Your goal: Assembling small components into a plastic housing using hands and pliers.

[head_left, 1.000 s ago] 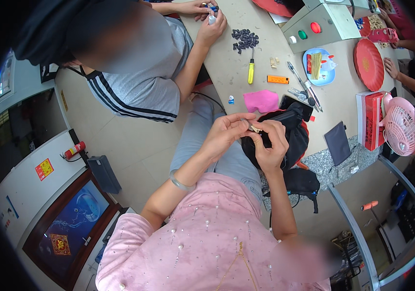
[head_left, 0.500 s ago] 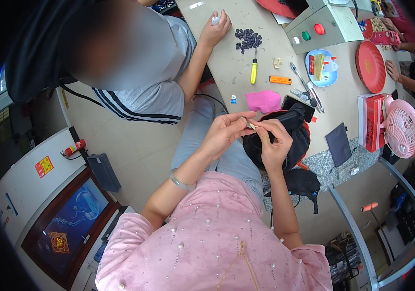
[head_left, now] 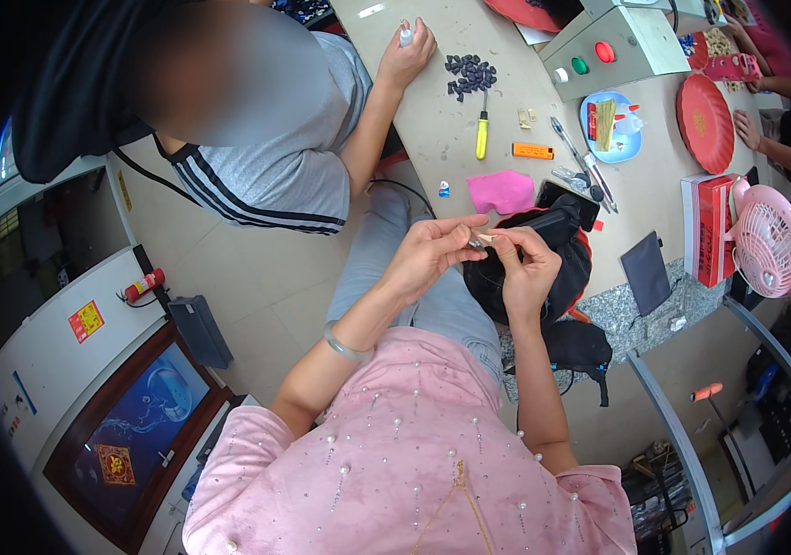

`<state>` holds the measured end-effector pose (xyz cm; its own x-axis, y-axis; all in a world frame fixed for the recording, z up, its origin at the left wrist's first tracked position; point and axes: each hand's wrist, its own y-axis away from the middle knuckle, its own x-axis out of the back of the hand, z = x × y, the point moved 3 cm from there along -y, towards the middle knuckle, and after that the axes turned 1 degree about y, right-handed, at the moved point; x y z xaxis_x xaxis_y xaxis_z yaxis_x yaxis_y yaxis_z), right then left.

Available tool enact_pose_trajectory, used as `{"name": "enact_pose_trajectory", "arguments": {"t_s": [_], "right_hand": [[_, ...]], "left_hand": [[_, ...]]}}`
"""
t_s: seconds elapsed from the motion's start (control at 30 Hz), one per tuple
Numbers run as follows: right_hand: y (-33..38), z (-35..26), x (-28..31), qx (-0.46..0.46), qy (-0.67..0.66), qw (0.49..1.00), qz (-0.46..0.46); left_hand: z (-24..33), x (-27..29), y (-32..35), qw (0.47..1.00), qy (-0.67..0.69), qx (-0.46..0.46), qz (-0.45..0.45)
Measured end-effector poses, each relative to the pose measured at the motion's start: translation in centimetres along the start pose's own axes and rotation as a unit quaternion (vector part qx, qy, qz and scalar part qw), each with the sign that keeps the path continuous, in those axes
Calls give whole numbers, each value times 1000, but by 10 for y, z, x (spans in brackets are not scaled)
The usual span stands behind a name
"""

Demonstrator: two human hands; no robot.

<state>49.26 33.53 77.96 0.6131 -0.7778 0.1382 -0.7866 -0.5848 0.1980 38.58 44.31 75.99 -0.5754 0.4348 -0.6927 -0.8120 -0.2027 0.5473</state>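
My left hand (head_left: 425, 254) and my right hand (head_left: 529, 268) meet over my lap, at the table's near edge. Between thumb and fingers the left pinches a small dark, shiny piece (head_left: 476, 244), its kind too small to make out. A small pale piece (head_left: 485, 238) sits in the pinch of my right hand, its end touching or very close to the dark one. Beneath my right hand lies a black bag (head_left: 562, 242) with red edging. Just beyond my fingers is a pink cloth (head_left: 501, 192).
On the table (head_left: 442, 134) lie small dark pieces (head_left: 469, 79), a yellow-handled screwdriver (head_left: 482, 137), an orange box (head_left: 533, 151), pens (head_left: 590, 166) and a blue tray (head_left: 630, 143). A pink fan (head_left: 770, 245) stands right. At left a co-worker's hand (head_left: 405, 57) holds a small white bottle.
My fingers have shifted slightly; the pale piece and more of the dark piece now show between them. The co-worker's head and body have moved a little. Table things stay put.
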Motion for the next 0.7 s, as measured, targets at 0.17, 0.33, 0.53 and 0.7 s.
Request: {"name": "enact_pose_trajectory", "arguments": {"t_s": [0.17,0.33,0.53,0.7], "right_hand": [[-3,11,8,-77,-108,991,28],[-2,12,5,-168,-193,967,-6],[-5,10,-2,-186,-250,950,-12],[-2,19,6,-171,-246,954,-18]], "left_hand": [[0,-4,-1,999,-9,-30,-16],[11,-13,1,998,-27,-61,-19],[12,-8,-3,998,-3,-52,-41],[13,-19,-2,999,7,-48,-11]]}}
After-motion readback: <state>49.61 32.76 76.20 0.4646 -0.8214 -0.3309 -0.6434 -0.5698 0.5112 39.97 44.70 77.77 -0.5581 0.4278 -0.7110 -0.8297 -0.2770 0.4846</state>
